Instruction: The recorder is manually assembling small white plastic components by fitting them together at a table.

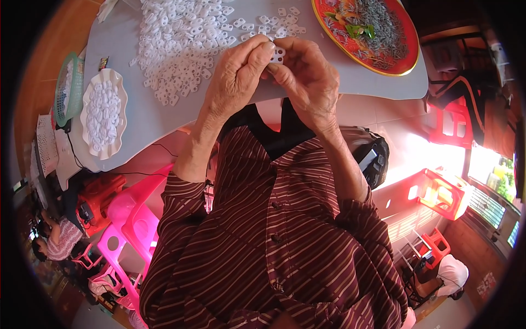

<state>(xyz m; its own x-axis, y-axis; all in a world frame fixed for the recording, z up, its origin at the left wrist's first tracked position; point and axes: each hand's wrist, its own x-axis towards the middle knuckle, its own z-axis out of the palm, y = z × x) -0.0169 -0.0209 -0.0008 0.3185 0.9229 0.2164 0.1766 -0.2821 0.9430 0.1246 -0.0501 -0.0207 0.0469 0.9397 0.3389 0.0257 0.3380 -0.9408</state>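
White plastic pieces (181, 38) heaped at 11 o'clock on the grey table (137, 118); a red tray (367, 33) at 1 o'clock. Left hand (235, 77) and right hand (307, 82) pinch one white clip (279, 54) between fingertips — assembly step, likely; seating it calls for fine alignment.

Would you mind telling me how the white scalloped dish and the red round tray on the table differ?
The white scalloped dish sits at the table's left edge, while the red round tray sits at the far right. The dish holds small white plastic pieces; the tray holds a heap of small grey metal parts. The dish is plain white; the tray is red, gold-rimmed and patterned. Both rest on the grey table.
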